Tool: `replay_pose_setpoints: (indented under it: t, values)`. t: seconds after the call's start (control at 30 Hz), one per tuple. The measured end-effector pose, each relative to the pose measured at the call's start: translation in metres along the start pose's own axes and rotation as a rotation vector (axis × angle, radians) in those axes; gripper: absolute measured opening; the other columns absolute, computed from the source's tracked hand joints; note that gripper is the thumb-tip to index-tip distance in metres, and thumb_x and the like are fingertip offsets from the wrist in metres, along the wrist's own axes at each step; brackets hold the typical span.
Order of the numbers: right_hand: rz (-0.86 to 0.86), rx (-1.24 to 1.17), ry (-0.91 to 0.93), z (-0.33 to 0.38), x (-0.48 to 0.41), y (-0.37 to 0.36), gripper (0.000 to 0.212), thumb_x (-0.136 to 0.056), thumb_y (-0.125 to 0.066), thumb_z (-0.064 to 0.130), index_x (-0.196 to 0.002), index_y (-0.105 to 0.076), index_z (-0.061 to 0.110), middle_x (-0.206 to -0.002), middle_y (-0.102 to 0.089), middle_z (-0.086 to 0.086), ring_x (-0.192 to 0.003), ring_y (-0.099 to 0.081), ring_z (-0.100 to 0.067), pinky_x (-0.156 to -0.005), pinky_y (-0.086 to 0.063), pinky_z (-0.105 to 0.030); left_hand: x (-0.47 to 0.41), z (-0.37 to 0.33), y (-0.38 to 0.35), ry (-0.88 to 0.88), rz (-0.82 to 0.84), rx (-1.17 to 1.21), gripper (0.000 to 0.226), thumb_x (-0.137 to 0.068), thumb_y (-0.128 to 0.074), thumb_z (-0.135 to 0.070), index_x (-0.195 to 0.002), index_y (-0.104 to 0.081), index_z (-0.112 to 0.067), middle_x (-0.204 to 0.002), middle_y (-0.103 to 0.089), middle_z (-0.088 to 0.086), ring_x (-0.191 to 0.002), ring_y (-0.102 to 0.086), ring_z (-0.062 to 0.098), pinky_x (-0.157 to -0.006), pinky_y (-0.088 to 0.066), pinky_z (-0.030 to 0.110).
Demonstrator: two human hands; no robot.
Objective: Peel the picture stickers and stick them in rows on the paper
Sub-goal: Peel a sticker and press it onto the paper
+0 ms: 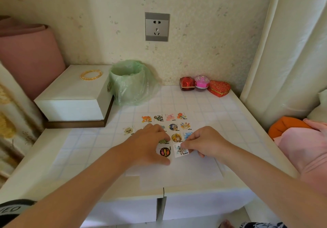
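Sticking step, I judge: the right grip [203, 142] pinches a white square cartoon sticker [178, 152] on the white paper sheet [194, 171]. The left grip [146, 144], fingers relaxed, steadies it. Next: align and smooth.

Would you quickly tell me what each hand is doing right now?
Left hand: open, pressing the paper.
Right hand: pinching a sticker.

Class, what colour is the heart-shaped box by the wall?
The heart-shaped box is red; head view.
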State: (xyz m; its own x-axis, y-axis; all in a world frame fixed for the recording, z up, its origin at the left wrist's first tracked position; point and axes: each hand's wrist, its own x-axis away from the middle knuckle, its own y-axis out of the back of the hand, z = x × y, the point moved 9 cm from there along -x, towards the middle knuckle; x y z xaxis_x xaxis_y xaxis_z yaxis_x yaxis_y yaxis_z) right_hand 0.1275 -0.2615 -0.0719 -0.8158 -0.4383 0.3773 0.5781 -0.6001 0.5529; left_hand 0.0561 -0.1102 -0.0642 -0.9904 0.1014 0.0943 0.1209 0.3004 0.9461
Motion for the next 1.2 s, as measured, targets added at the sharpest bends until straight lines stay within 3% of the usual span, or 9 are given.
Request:
replay_pose_setpoints:
  t: [0.23,0.5,0.7,0.93,1.07,1.2]
  values:
    - [-0.049,0.029,0.032,-0.002,-0.002,-0.002,0.013,-0.077,-0.085,0.022,-0.079,-0.079,0.011,-0.076,-0.077,-0.004,-0.036,-0.046,0.001,-0.045,-0.037,-0.018,0.001,-0.001,0.000,-0.021,-0.010,-0.027,0.072,-0.072,-0.072,-0.062,-0.135,-0.048,-0.037,-0.135,-0.039,-0.016,-0.124,-0.031,0.008,-0.101,-0.038,0.031]
    - [-0.078,0.103,0.063,0.000,-0.005,-0.002,0.012,-0.077,-0.084,0.026,-0.078,-0.080,0.014,-0.070,-0.075,0.002,-0.038,-0.050,0.006,-0.042,-0.036,-0.014,0.002,-0.004,0.000,-0.028,-0.007,-0.035,0.072,-0.073,-0.072,-0.061,-0.136,-0.048,-0.036,-0.134,-0.039,-0.016,-0.122,-0.032,0.008,-0.101,-0.038,0.031]
    - [-0.110,0.187,0.056,-0.001,-0.006,-0.002,0.012,-0.074,-0.084,0.031,-0.074,-0.079,0.019,-0.065,-0.074,0.009,-0.066,-0.065,-0.003,-0.061,-0.051,-0.023,0.002,-0.006,0.000,-0.044,-0.015,-0.046,0.071,-0.076,-0.070,-0.059,-0.138,-0.046,-0.036,-0.136,-0.039,-0.016,-0.124,-0.032,0.008,-0.103,-0.037,0.031]
    - [-0.207,0.483,0.101,0.016,0.003,0.001,0.020,-0.070,-0.078,0.044,-0.078,-0.075,0.026,-0.075,-0.071,0.009,-0.076,-0.067,-0.013,-0.063,-0.050,-0.027,0.016,-0.039,-0.008,-0.289,-0.071,0.004,0.046,-0.087,-0.061,-0.017,-0.131,-0.061,-0.032,-0.131,-0.055,-0.012,-0.120,-0.046,0.012,-0.097,-0.045,0.032]
    - [-0.300,0.607,0.208,0.022,0.012,0.006,0.037,-0.076,-0.074,0.055,-0.101,-0.069,0.028,-0.098,-0.068,0.010,-0.092,-0.064,-0.015,-0.073,-0.049,-0.029,0.025,-0.045,-0.016,-0.336,-0.152,-0.092,0.042,-0.090,-0.044,-0.018,-0.126,-0.065,-0.024,-0.129,-0.060,-0.002,-0.115,-0.054,0.020,-0.091,-0.052,0.037]
    - [-0.329,0.759,0.534,0.030,0.028,-0.008,0.025,-0.091,-0.064,0.040,-0.113,-0.068,0.029,-0.112,-0.061,0.011,-0.101,-0.061,-0.015,-0.071,-0.047,-0.028,0.034,-0.044,-0.024,-0.358,-0.171,-0.170,0.042,-0.094,-0.044,-0.034,-0.129,-0.061,-0.019,-0.134,-0.055,-0.001,-0.118,-0.052,0.021,-0.095,-0.050,0.038]
